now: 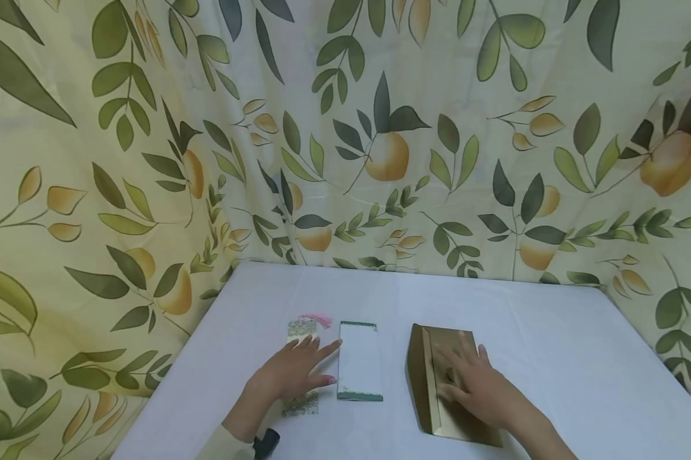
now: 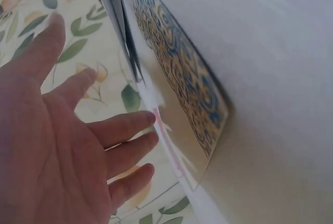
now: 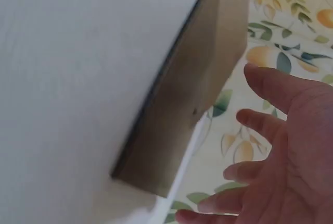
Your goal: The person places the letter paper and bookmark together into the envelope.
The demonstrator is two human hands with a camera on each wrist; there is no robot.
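Observation:
My left hand [image 1: 290, 375] is spread over a patterned bookmark [image 1: 302, 328], covering its middle. A pink tassel [image 1: 321, 320] shows at the bookmark's far end. In the left wrist view the fingers are apart, and the bookmark [image 2: 179, 60] shows a blue and gold swirl pattern. Right of that hand lies a narrow white notepad [image 1: 359, 361] with green end borders. My right hand [image 1: 486, 386] is above a brown envelope [image 1: 460, 427], whose flap stands out on the left. Its fingers are loosely spread in the right wrist view, with nothing between them.
The white table [image 1: 529, 319] carries these items near its front. Behind and to the left hangs a leaf-and-fruit patterned curtain [image 1: 345, 211]. A black device [image 1: 266, 442] sits at my left wrist.

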